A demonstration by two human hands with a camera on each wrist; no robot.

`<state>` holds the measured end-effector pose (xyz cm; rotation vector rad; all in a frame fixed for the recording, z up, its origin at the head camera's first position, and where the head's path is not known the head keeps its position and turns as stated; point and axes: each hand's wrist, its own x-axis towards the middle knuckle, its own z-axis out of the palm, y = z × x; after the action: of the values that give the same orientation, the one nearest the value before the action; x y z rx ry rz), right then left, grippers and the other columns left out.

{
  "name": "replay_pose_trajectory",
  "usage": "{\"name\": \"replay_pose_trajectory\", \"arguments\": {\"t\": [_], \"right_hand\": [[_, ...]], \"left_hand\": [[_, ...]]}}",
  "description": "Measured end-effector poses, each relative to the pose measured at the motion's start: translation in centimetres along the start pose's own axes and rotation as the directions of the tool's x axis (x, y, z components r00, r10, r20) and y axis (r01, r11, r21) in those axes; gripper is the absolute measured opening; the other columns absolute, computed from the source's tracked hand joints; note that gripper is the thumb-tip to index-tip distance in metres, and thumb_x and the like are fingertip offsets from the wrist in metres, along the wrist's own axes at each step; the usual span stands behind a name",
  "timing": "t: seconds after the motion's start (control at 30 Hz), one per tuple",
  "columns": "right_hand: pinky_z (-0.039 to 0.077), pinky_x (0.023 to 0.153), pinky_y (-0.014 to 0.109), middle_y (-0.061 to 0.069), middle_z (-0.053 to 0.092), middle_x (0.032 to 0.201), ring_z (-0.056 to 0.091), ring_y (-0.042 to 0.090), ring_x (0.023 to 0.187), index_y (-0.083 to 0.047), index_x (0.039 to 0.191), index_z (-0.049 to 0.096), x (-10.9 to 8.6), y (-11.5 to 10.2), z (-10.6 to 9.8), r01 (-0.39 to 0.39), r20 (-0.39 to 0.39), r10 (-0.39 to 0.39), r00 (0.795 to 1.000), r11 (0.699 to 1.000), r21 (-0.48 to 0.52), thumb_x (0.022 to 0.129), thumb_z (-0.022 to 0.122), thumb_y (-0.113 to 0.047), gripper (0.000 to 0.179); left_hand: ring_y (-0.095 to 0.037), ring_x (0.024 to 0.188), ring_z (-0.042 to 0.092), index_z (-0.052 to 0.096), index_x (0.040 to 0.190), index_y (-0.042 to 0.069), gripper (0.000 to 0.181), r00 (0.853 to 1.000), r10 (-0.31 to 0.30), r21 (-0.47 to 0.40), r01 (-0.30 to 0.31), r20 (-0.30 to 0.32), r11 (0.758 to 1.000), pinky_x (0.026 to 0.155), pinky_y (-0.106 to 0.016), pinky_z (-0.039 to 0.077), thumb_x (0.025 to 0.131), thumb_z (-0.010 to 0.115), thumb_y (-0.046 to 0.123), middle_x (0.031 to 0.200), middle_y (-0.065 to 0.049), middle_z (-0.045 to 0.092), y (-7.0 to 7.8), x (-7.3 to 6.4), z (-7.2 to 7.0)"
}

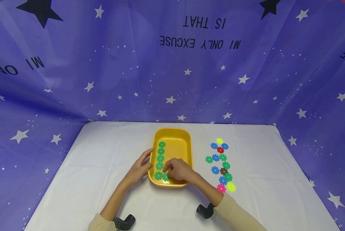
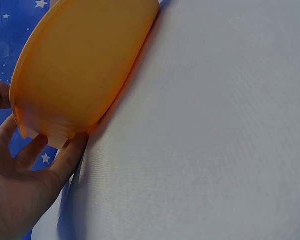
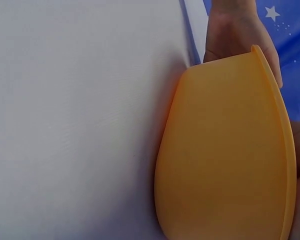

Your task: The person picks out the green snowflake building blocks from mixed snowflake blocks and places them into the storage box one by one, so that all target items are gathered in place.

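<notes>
A yellow plastic tray (image 1: 172,133) stands on the white cloth. My left hand (image 1: 139,168) is at its left side, fingertips against the outer wall near the rim; the left wrist view shows the same fingers spread along the tray wall (image 2: 85,65). Inside the tray, my right hand (image 1: 178,169) reaches down with curled fingers and pinches a green snowflake disc (image 1: 165,177) at the near end. Beside that piece lies another green disc (image 1: 158,175), the corner of a column of green discs (image 1: 160,158) along the left inner side.
To the tray's right, loose snowflake discs lie on the cloth: blue (image 1: 215,157), green (image 1: 225,165), red (image 1: 220,150), brown (image 1: 223,171), pink (image 1: 221,188) and yellow (image 1: 231,187). A purple star-patterned curtain (image 1: 172,80) rises behind the table.
</notes>
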<state>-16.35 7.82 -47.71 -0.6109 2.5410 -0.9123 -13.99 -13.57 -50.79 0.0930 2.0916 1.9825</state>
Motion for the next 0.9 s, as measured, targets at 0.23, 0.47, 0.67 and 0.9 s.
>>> {"name": "replay_pose_trajectory", "arguments": {"t": [0.23,0.47,0.67,0.9], "right_hand": [[0.049,0.053,0.023,-0.005,0.062,0.072,0.058,0.012,0.06,-0.007,0.098,0.074,-1.2,-0.5,-1.4,0.038,-0.09,-0.029,0.996,0.995,0.096,0.088,0.066,-0.002,0.014],[0.056,0.064,0.025,-0.002,0.066,0.083,0.06,0.015,0.073,-0.004,0.103,0.074,-4.5,1.1,-4.9,0.058,-0.23,-0.014,0.973,0.981,0.186,0.09,0.069,-0.007,0.014],[0.057,0.071,0.025,-0.003,0.07,0.092,0.065,0.014,0.081,-0.006,0.104,0.074,-9.1,6.0,-6.8,0.023,-0.357,0.042,0.933,0.984,0.175,0.09,0.072,-0.008,0.014],[0.056,0.068,0.027,0.003,0.068,0.097,0.064,0.022,0.09,-0.007,0.111,0.072,-14.5,12.2,-7.0,-0.225,-0.424,0.322,0.846,0.938,0.265,0.091,0.071,-0.012,0.02]], "left_hand": [[-0.042,0.133,0.044,0.035,0.156,0.023,0.067,1.0,0.006,0.002,-0.006,0.004,1.0,0.093,-0.044,0.054,0.093,0.052,0.008,0.161,-0.018,0.024,0.0,0.1,0.0],[-0.042,0.132,0.044,0.035,0.156,0.023,0.067,1.0,0.01,-0.005,-0.01,0.006,1.0,0.093,-0.044,0.054,0.093,0.053,0.009,0.161,-0.017,0.025,0.1,0.0,0.0],[-0.042,0.132,0.044,0.035,0.155,0.023,0.066,1.0,0.012,-0.01,-0.011,0.01,1.0,0.093,-0.044,0.054,0.093,0.054,0.01,0.161,-0.017,0.025,0.1,0.0,0.0],[-0.042,0.133,0.044,0.036,0.155,0.022,0.067,1.0,0.001,-0.014,-0.001,0.003,1.0,0.093,-0.044,0.054,0.092,0.054,0.009,0.16,-0.017,0.025,0.2,-0.1,0.0]]}}
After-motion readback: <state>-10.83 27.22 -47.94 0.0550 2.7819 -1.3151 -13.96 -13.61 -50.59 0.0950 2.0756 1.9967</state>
